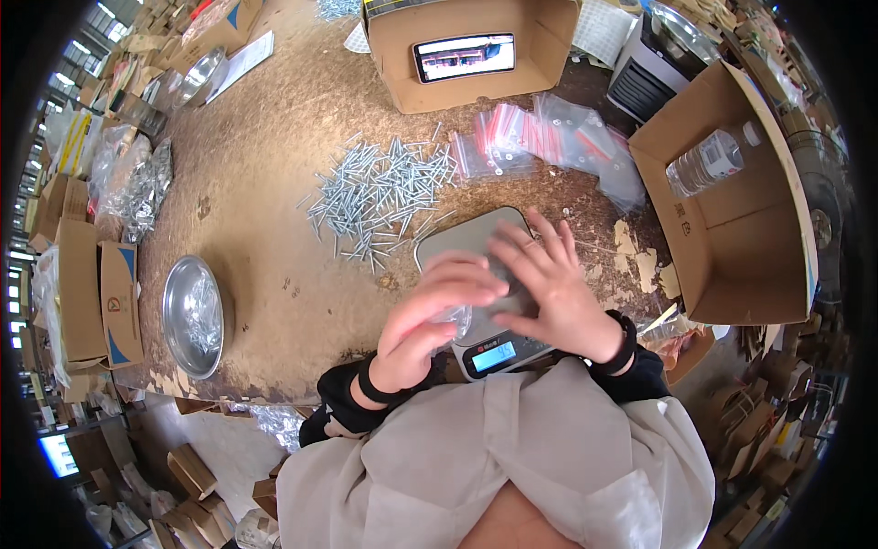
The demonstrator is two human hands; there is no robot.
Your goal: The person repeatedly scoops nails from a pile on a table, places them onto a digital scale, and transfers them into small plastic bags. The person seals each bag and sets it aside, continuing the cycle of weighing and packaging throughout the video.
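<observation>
- The person's left hand [432,306] hangs at the left side of a grey, flat-topped digital scale [448,240], fingers bent and thumb apart from them; a crumpled piece of clear plastic film [463,320] shows by the thumb, but blur hides the grip, so I can't tell whether it is held.
- The right hand [558,288] is spread wide over the scale's plate, its fingers fanned and blurred, with nothing visible in them.
- The scale sits at the near edge of the worn brown wooden bench [251,238], right of its middle; its lit blue display [494,356] faces the person.
- Off the scale's far left corner lies a loose heap of thin silvery metal pins [380,192] — they point every way and a few stray toward the plate.
- Toward the bench's right edge lie clear flat plastic bags with red strips [526,135], overlapping, small pale pieces showing among them.
- By the near left corner stands a round, shiny steel bowl [177,316] with clear plastic inside.
- To do this well, I'd say, both hands should come clear of the plate before the display is read — a resting finger would spoil the figure. The film is best kept inside the plate's edges, and stray pins away from the scale's sides.
</observation>
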